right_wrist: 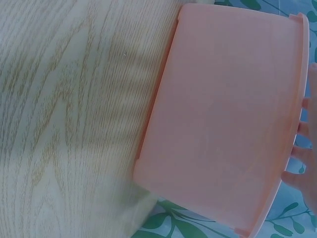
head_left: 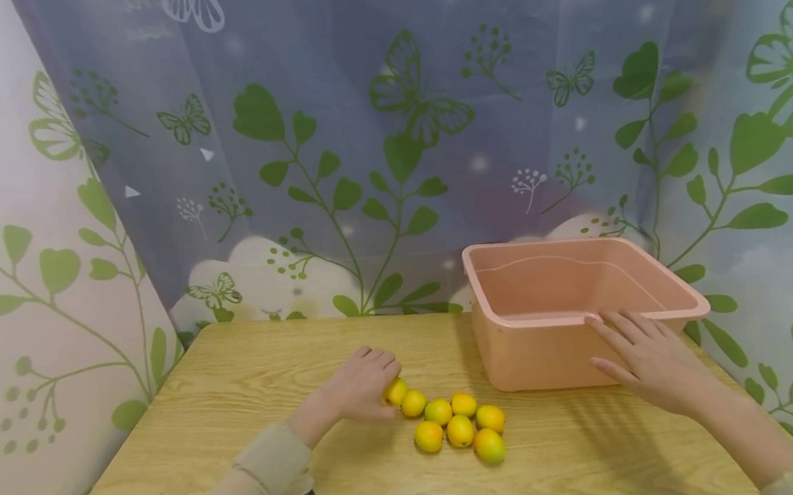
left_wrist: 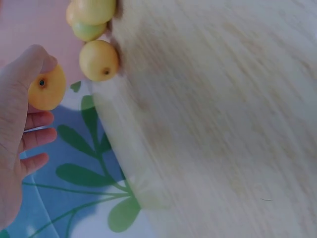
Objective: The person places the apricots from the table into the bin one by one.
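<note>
My left hand (head_left: 364,386) pinches a yellow-orange kumquat (left_wrist: 47,89) between thumb and fingers, at the left end of a small group. Right beside it lies another kumquat (head_left: 413,403), and several more, some tinged green, form two rough rows to the right. In the left wrist view, one kumquat (left_wrist: 99,60) appears just past the thumb. A pink plastic basin (head_left: 545,360) stands upright behind the fruit, to the right. Over its near rim my right hand (head_left: 656,362) extends with fingers spread and fairly straight, the fingertips at the rim.
The wood-grain table (head_left: 261,390) carries the fruit and the basin. Behind its back edge hangs a blue curtain (head_left: 334,147) printed with green leaves and butterflies. Similar patterned cloth closes in the left and right sides.
</note>
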Tool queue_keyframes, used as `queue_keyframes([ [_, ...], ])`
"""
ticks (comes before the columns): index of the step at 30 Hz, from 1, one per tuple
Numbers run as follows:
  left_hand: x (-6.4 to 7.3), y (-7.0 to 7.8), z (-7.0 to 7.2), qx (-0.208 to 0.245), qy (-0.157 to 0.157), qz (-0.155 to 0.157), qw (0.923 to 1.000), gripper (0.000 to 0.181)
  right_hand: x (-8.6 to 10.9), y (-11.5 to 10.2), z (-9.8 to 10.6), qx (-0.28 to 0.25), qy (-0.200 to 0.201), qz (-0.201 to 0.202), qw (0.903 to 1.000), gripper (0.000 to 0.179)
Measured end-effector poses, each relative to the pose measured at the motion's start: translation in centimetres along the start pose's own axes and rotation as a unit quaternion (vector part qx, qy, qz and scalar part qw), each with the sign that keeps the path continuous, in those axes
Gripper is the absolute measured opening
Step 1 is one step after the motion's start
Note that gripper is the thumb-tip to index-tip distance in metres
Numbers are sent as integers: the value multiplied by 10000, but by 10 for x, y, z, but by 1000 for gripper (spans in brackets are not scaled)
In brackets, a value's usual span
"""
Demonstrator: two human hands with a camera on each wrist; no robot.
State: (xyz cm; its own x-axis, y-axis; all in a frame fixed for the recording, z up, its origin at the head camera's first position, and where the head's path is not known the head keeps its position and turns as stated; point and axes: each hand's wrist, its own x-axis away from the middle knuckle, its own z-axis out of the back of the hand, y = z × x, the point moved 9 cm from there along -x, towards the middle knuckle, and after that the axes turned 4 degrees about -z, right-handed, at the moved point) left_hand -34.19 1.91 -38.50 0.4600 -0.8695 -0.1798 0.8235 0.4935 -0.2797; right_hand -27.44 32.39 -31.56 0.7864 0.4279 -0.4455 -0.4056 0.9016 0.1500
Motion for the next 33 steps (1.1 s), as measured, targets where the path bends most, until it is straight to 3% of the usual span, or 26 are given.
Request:
queue_keyframes([
  [11, -15, 7, 23, -134, 347, -182, 9991, 35, -1, 0, -3, -54, -128, -58, 9999, 63],
  [20, -25, 7, 43, -294, 577, -231, 9976, 34, 0, -1, 0, -28, -6, -16, 10000, 64],
  [27, -37, 8, 58, -602, 811, -276, 9945, 34, 0, 1, 0, -56, -55, -53, 10000, 61],
  [33, -48, 10, 68, -711, 840, -235, 9937, 34, 0, 2, 0, 7, -19, -5, 10000, 60],
])
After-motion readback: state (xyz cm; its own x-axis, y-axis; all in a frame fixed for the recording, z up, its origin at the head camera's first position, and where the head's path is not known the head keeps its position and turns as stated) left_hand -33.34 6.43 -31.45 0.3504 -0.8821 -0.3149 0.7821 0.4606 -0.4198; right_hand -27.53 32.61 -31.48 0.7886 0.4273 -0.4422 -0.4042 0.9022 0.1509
